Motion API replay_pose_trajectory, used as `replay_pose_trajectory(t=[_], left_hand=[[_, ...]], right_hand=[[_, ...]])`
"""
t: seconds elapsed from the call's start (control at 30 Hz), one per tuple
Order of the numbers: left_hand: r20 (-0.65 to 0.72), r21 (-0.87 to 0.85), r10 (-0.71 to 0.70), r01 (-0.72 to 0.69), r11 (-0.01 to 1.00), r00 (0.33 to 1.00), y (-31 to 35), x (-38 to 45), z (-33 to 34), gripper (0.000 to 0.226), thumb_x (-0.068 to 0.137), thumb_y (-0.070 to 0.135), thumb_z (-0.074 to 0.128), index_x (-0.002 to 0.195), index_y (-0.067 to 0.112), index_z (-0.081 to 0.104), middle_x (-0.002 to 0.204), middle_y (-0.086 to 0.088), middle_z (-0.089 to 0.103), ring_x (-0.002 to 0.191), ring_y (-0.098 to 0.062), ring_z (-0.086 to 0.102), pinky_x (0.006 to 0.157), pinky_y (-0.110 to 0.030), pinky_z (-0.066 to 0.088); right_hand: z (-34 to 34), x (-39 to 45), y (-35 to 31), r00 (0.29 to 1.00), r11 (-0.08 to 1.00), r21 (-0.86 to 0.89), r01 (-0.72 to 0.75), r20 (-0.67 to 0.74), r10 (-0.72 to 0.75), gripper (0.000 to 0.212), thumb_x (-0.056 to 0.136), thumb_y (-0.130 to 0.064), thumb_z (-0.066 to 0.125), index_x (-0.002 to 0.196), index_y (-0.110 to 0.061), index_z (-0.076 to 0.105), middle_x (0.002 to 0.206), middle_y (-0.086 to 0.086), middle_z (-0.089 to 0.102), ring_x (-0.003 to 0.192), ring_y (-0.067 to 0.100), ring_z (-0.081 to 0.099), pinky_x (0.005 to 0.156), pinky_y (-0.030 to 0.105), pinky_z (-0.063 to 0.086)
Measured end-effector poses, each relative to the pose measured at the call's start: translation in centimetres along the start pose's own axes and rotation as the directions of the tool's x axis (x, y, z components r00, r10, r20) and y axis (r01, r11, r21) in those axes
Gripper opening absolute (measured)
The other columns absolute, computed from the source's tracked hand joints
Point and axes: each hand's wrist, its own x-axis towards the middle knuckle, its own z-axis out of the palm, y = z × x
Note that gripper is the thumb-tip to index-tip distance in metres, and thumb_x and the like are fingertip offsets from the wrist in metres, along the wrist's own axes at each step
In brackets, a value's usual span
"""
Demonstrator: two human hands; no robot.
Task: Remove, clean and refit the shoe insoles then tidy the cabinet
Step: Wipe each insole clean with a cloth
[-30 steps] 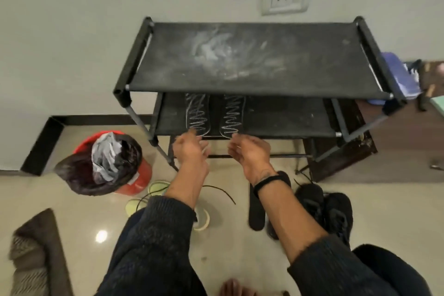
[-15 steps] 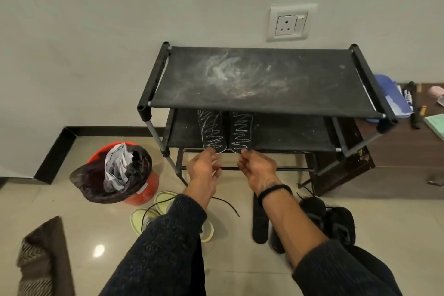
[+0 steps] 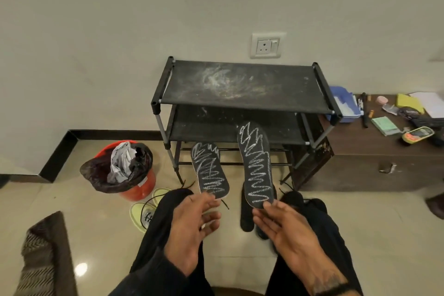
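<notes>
1. The left hand [image 3: 192, 221] pinches the heel of the left insole [image 3: 211, 173]; the right hand [image 3: 286, 226] pinches the right insole [image 3: 256, 166]. Both insoles are held up in front of the rack's [image 3: 242, 106] lower shelf, chalk-scribbled faces up.
2. This looks like the cleaning step, with the scribbles not yet wiped.
3. Next calls for a cloth; the black shoes [image 3: 302, 202], seemingly by the right knee, wait for refitting.

Plain cream wall [image 3: 120, 31] carries one socket [image 3: 266, 45]. Below the socket, glossy beige tiled floor [image 3: 72, 223] with dark skirting [image 3: 55, 151]. Right of the socket, low brown cabinet [image 3: 372, 166]. Ceiling light reflects off the floor.
</notes>
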Motion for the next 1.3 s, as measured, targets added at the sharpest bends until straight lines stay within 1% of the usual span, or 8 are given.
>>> replay_pose_trajectory(t=[0.13, 0.3, 0.5, 0.73, 0.83, 1.0, 1.17, 1.3], left_hand=[[0.034, 0.068, 0.05, -0.052, 0.996, 0.998, -1.9, -6.0, -1.1, 0.023, 0.09, 0.016, 0.07, 0.109, 0.003, 0.066, 0.094, -0.016, 0.075, 0.072, -0.022, 0.064, 0.07, -0.035, 0.054], [0.048, 0.051, 0.15, -0.152, 0.987, 0.988, -3.6, -10.3, -2.8, 0.019, 0.091, 0.012, 0.069, 0.107, 0.003, 0.066, 0.096, -0.018, 0.075, 0.068, -0.019, 0.06, 0.072, -0.037, 0.051], [0.106, 0.028, 0.273, -0.277, 0.96, 0.956, -4.1, -11.7, -3.7, 0.023, 0.09, 0.008, 0.07, 0.112, 0.004, 0.065, 0.095, -0.021, 0.073, 0.061, -0.019, 0.052, 0.065, -0.034, 0.047], [0.168, 0.067, 0.416, -0.431, 0.9, 0.894, -3.6, -11.3, -3.8, 0.036, 0.08, 0.018, 0.075, 0.113, 0.006, 0.066, 0.09, -0.016, 0.072, 0.064, -0.023, 0.056, 0.066, -0.035, 0.05], [0.135, 0.079, 0.358, -0.37, 0.926, 0.924, -4.8, -10.4, -4.0, 0.027, 0.083, 0.008, 0.076, 0.108, 0.003, 0.068, 0.088, -0.017, 0.074, 0.064, -0.022, 0.057, 0.066, -0.035, 0.05], [0.092, 0.052, 0.125, -0.13, 0.99, 0.988, -7.0, -8.8, -3.9, 0.021, 0.081, -0.009, 0.073, 0.101, -0.009, 0.065, 0.091, -0.031, 0.072, 0.065, -0.021, 0.06, 0.065, -0.033, 0.05], [0.012, 0.07, -0.029, 0.028, 0.997, 0.999, -8.3, -3.9, -2.8, 0.014, 0.083, -0.005, 0.074, 0.095, -0.007, 0.067, 0.095, -0.031, 0.072, 0.065, -0.018, 0.057, 0.068, -0.031, 0.051], [-0.106, 0.116, -0.09, 0.103, 0.988, 0.99, -9.5, 3.3, -0.9, 0.006, 0.088, 0.001, 0.071, 0.088, -0.005, 0.071, 0.077, -0.021, 0.071, 0.058, -0.015, 0.056, 0.061, -0.028, 0.05]], right_hand=[[-2.0, -5.5, 1.9, 0.999, 0.999, 0.031, 0.039, 0.03, -0.04, 0.024, 0.095, 0.0, 0.061, 0.118, -0.001, 0.065, 0.103, 0.023, 0.075, 0.097, 0.034, 0.074, 0.09, 0.044, 0.056], [-3.1, -9.6, 4.8, 0.984, 0.99, 0.053, 0.134, 0.108, -0.139, 0.028, 0.092, -0.001, 0.064, 0.119, 0.001, 0.064, 0.106, 0.026, 0.073, 0.096, 0.035, 0.074, 0.089, 0.044, 0.057], [-3.0, -10.8, 5.6, 0.967, 0.977, 0.136, 0.165, 0.17, -0.187, 0.04, 0.079, -0.001, 0.07, 0.118, 0.004, 0.062, 0.106, 0.032, 0.07, 0.09, 0.039, 0.073, 0.083, 0.044, 0.062], [-2.9, -11.0, 3.9, 0.94, 0.961, 0.169, 0.22, 0.227, -0.255, 0.038, 0.083, 0.002, 0.066, 0.12, 0.005, 0.06, 0.105, 0.032, 0.07, 0.088, 0.039, 0.073, 0.077, 0.042, 0.064], [-3.3, -11.0, 4.0, 0.957, 0.972, 0.138, 0.19, 0.193, -0.214, 0.035, 0.085, 0.0, 0.067, 0.12, 0.003, 0.063, 0.107, 0.031, 0.07, 0.09, 0.036, 0.072, 0.082, 0.042, 0.063], [-5.0, -8.6, 4.7, 0.999, 0.995, 0.098, -0.003, 0.049, -0.001, 0.03, 0.09, 0.001, 0.066, 0.12, 0.002, 0.064, 0.104, 0.026, 0.071, 0.089, 0.032, 0.07, 0.091, 0.044, 0.056], [-5.1, -2.7, 4.6, 0.989, 0.996, 0.026, -0.091, -0.116, 0.094, 0.021, 0.095, 0.002, 0.062, 0.115, 0.007, 0.063, 0.109, 0.031, 0.071, 0.09, 0.035, 0.072, 0.083, 0.043, 0.058], [-3.5, 5.1, 4.8, 0.965, 0.983, -0.061, -0.173, -0.209, 0.157, 0.012, 0.098, 0.004, 0.056, 0.106, 0.01, 0.062, 0.109, 0.033, 0.069, 0.087, 0.034, 0.072, 0.072, 0.038, 0.06]])
